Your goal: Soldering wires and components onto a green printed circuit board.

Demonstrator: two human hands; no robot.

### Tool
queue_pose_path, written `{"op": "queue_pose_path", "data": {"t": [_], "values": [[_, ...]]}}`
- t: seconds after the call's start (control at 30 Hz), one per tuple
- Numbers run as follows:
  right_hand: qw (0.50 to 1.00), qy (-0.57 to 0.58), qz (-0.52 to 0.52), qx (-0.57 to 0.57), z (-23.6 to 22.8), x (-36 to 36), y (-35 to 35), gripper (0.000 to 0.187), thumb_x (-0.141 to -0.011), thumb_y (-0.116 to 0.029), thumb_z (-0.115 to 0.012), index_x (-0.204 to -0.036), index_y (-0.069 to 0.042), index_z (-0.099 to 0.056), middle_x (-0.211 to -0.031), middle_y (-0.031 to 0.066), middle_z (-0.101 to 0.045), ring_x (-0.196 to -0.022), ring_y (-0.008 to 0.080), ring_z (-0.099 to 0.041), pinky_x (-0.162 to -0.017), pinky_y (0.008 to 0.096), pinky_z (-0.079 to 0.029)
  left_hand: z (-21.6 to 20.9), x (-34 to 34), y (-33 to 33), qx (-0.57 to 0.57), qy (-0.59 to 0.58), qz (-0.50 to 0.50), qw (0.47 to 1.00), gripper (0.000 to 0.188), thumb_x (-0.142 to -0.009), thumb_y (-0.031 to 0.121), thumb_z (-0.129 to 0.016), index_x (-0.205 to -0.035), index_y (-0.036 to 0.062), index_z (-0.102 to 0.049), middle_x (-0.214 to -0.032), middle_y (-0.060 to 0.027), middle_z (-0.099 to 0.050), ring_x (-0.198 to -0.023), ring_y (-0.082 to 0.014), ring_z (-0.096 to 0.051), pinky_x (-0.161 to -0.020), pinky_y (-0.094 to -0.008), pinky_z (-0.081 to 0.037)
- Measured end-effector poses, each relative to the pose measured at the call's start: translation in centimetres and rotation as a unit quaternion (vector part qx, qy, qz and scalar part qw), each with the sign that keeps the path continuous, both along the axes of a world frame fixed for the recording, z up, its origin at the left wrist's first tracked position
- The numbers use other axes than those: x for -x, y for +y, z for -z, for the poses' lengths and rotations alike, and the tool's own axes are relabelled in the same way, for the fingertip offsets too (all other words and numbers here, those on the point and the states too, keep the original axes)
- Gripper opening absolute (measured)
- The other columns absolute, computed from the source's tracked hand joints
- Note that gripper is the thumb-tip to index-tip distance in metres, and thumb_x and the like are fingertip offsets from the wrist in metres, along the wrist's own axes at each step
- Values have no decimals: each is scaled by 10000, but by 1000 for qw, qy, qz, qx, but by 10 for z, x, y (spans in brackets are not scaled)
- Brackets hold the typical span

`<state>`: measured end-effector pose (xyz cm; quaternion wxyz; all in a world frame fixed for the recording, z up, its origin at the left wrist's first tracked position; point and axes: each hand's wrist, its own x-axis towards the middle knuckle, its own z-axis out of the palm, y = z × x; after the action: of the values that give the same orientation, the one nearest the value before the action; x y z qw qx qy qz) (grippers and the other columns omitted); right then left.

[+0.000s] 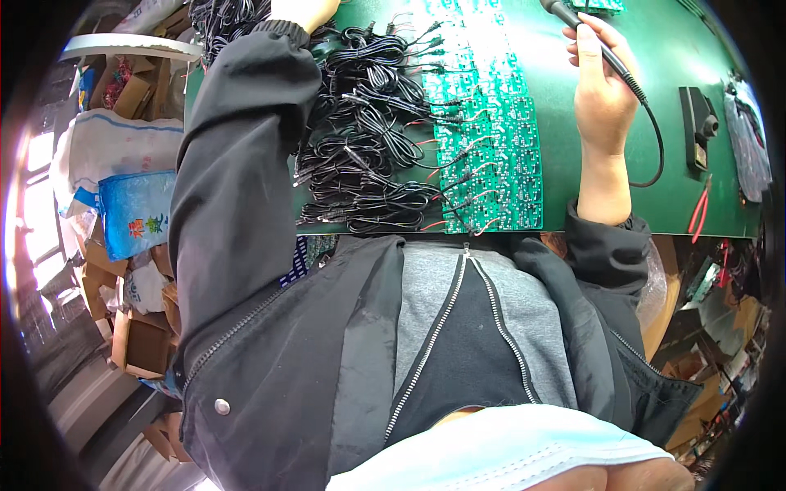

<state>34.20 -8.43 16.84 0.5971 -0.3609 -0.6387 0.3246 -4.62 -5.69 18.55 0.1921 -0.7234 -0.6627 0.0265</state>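
Note:
My right hand (604,102) is closed around the black handle of a soldering iron (612,59), at the right of the circuit boards; its tip is cut off by the upper edge. A black cord loops down from the handle. Only the back of my left hand (304,11) shows at the top, above the cables, and its fingers are out of sight. Between my arms lie green circuit boards (495,139) in a sheet of rows. Coiled black cables (372,131) are heaped along their left side, with red and black wire ends reaching onto the boards.
On the green table (573,214), a black stand (696,129) sits at the right, near a red-handled tool (700,214) and a clear plastic bag (749,143). Cardboard boxes (141,340), a white sack (123,151) and a blue bag (137,214) are piled left of the table.

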Motion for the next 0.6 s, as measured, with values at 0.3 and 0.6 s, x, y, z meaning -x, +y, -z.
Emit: {"op": "queue_pose_path", "data": {"t": [0.3, 0.6], "values": [[999, -16, 25, 25, -16, 13, -14, 168, -1019, -108, -620, -1145, -9, -671, -905, 33, -692, -760, 74, -599, -684, 224, -493, -17, 14, -6, 37, -140, -34, 989, 267, -851, 264, -696, -1016, 62, -757, -1042, -203, -708, -1030, -378, -673, -926, -458, -535], [999, -31, 39, 21, -10, 13, -9, 184, -1027, -151, -616, -1143, -19, -672, -910, 37, -692, -776, 88, -608, -697, 235, -500, -63, 36, -40, -289, -602, 144, 730, 103, -981, 146, -707, -1022, 53, -692, -836, 17, -684, -717, -64, -598, -644, -238, -475]]}}
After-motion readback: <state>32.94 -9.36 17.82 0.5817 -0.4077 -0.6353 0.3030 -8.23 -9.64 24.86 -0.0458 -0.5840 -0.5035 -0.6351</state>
